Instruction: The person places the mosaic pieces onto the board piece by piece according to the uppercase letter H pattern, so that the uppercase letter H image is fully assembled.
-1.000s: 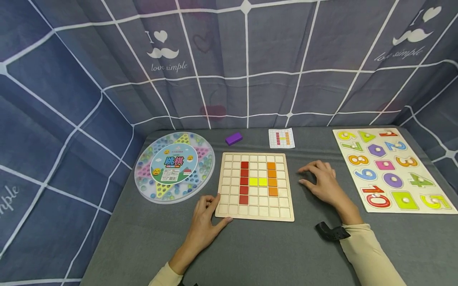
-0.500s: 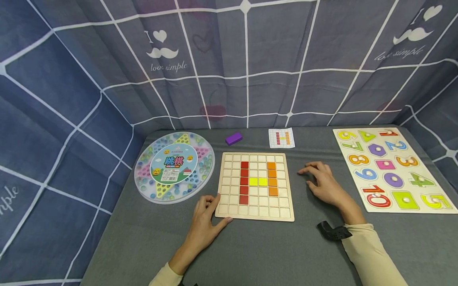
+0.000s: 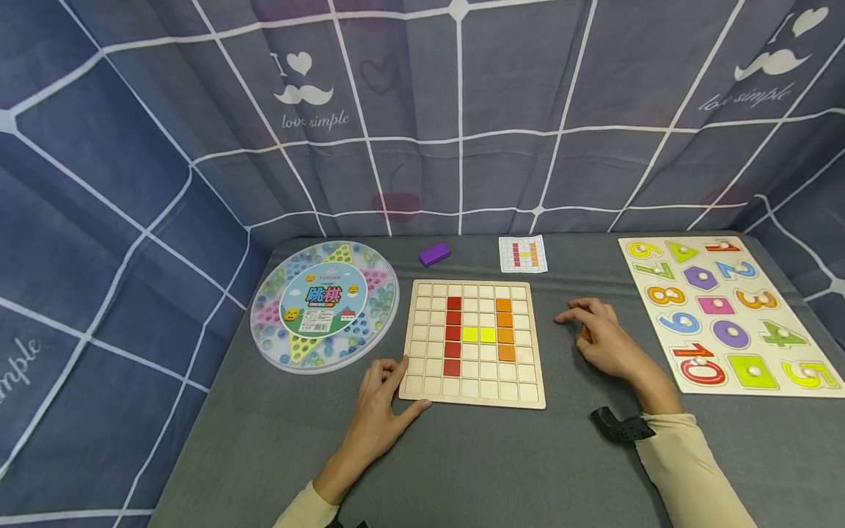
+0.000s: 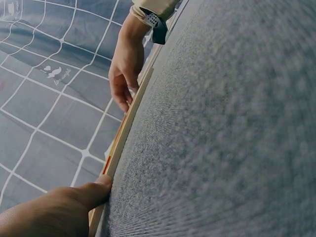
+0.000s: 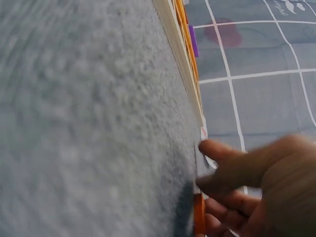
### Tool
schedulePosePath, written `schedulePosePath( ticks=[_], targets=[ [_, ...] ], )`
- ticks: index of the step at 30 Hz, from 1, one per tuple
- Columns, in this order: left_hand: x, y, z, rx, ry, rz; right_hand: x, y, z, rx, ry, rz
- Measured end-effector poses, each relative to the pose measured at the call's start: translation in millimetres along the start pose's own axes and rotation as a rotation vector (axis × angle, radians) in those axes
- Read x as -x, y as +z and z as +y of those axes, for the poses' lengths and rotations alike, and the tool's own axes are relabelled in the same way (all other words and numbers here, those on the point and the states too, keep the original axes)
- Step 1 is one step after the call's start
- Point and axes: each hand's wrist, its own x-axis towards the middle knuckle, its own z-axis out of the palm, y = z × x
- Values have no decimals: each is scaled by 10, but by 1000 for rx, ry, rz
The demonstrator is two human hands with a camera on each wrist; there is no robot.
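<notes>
A square wooden grid board [image 3: 502,392] lies flat, bearing a column of red tiles [image 3: 452,334], a pair of yellow tiles [image 3: 478,334] and a column of orange tiles [image 3: 505,330]. My left hand [image 3: 376,414] holds its near left corner, thumb on the front edge and forefinger on the left edge. To the right of the board, apart from it, is my right hand [image 3: 607,345], forefinger pointing left and thumb tucked in. The right wrist view shows an orange block [image 5: 198,216] against its curled fingers [image 5: 227,217]; the hand hides it in the head view.
Behind the board lie a purple block [image 3: 434,254] and a small pattern card [image 3: 523,254]. A round marble game [image 3: 323,308] stands at the left. On the right is a number and shape puzzle board [image 3: 719,315]. A patterned curtain [image 3: 422,110] rises behind the grey table.
My right hand has shifted slightly to the right, and its thumb has drawn in under the palm. The left hand and the board keep their places. The view has shifted a little.
</notes>
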Motion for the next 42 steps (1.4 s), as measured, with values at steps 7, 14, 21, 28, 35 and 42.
schedulePosePath(
  ticks=[7, 14, 21, 28, 35, 42],
  targets=[
    [-13, -3, 12, -4, -1, 4, 11, -44, -36, 31, 12, -53],
    [-15, -6, 16, -3, -9, -3, -34, 30, -47, -27, -82, -41],
    [-7, -3, 11, -3, -7, -4, -61, 89, -55, -13, -121, 34],
    [-3, -2, 13, 3, -11, -7, -38, 73, -25, 39, -60, 75],
    [-7, -1, 4, 4, -9, -2, -52, 92, -21, 53, -62, 51],
    [0, 1, 4, 0, -17, -7, -48, 105, -13, 61, -110, 68]
  ],
)
